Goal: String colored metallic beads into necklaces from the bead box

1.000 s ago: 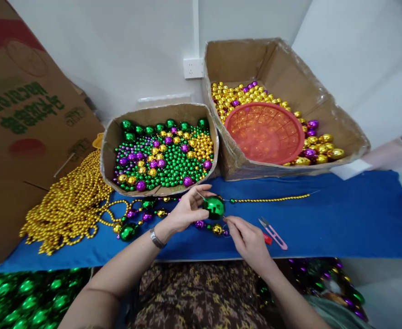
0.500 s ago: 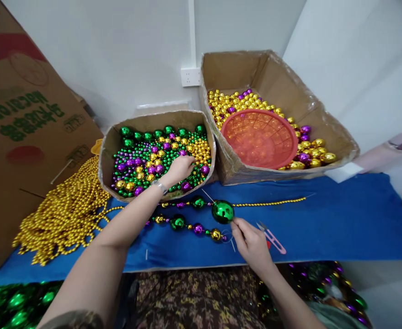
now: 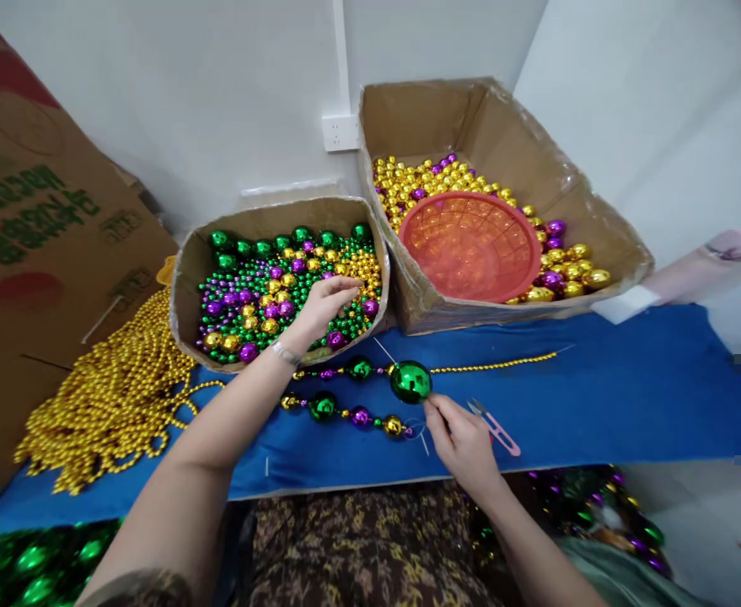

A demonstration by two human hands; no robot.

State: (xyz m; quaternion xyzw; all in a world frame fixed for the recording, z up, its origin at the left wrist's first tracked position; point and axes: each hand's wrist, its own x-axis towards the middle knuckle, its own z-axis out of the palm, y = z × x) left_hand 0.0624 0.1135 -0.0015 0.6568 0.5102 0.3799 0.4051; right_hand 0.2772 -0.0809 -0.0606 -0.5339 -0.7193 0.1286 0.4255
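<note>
Over the bead box, my left hand has its thumb and fingers pinched together above small gold and green beads. Whatever those fingertips hold, if anything, is too small to make out. My right hand grips a large shiny green bead at its lower right edge, above the blue cloth. From the bead's upper left sticks out a thin pale needle-like rod. Behind and below it lie two strands of green, purple and gold beads, the nearer strand ending in a thread loop. Pink thread snips rest beside my right hand.
A heap of gold bead strings covers the left of the blue cloth. Behind stands a larger carton of gold and purple balls with a red basket in it. A tall carton stands left.
My left hand has lifted slightly from the beads in the box. My right hand keeps hold of the green bead, nearly still. The whole view has shifted a little.
</note>
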